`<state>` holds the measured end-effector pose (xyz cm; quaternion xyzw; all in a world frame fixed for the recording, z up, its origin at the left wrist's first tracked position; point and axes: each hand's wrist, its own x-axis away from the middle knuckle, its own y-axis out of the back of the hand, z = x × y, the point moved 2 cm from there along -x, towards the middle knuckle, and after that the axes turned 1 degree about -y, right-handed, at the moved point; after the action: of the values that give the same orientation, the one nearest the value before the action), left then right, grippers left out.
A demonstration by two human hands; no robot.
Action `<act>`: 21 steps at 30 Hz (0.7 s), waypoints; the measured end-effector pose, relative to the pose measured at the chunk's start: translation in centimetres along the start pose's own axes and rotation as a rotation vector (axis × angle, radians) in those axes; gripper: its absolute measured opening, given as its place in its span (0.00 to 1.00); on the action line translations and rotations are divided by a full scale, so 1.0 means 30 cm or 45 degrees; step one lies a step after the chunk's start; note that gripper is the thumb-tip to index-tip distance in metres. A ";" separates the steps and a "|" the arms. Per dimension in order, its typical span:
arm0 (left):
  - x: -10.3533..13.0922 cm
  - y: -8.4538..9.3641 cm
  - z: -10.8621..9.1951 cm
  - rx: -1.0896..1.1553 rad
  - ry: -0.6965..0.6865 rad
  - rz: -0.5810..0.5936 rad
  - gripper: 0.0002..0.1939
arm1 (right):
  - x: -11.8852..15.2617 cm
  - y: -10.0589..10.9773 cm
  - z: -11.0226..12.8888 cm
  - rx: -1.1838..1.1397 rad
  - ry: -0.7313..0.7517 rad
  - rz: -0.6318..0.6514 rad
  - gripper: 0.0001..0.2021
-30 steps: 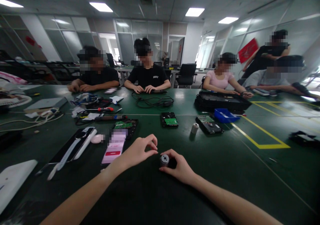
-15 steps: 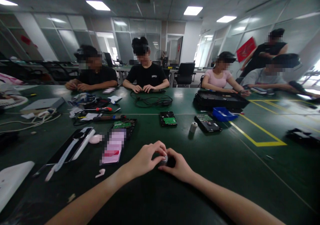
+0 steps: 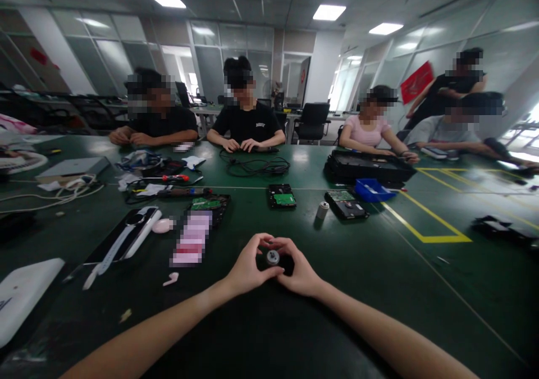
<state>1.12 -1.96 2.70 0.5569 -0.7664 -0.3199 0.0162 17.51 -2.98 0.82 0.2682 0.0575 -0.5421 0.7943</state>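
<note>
A small grey metal cylinder (image 3: 273,257), perhaps a small motor, stands between my hands, its round top face towards me with a dark mark at the middle. My left hand (image 3: 248,264) curls around its left side, thumb at the front and fingers behind. From the other side my right hand (image 3: 301,269) closes around it, the fingertips of both hands meeting. The hands hide the cylinder's lower part. A similar metal cylinder (image 3: 322,210) stands upright farther off to the right.
Hard drives with green boards (image 3: 282,196) (image 3: 347,204) lie ahead, beside a blue tray (image 3: 374,190) and a black case (image 3: 370,168). On the left are a pink-screened phone (image 3: 191,238), an earbud (image 3: 170,279), a screwdriver (image 3: 174,178) and cables. Several people sit opposite.
My left fingers have come off the cylinder's top and spread down around its side, so its top face now shows. The view has shifted slightly.
</note>
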 end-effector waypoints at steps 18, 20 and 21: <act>0.041 -0.011 0.039 0.085 0.014 0.058 0.24 | 0.002 0.026 0.027 -0.047 -0.001 -0.073 0.10; 0.046 -0.010 0.036 0.074 0.004 0.048 0.24 | 0.002 0.025 0.026 -0.042 -0.013 -0.079 0.10; 0.050 -0.008 0.033 0.068 -0.003 0.039 0.23 | 0.002 0.023 0.025 -0.037 -0.021 -0.080 0.09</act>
<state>0.37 -2.82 1.30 0.5450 -0.7830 -0.2998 0.0055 18.01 -3.23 1.69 0.2504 0.0670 -0.5680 0.7812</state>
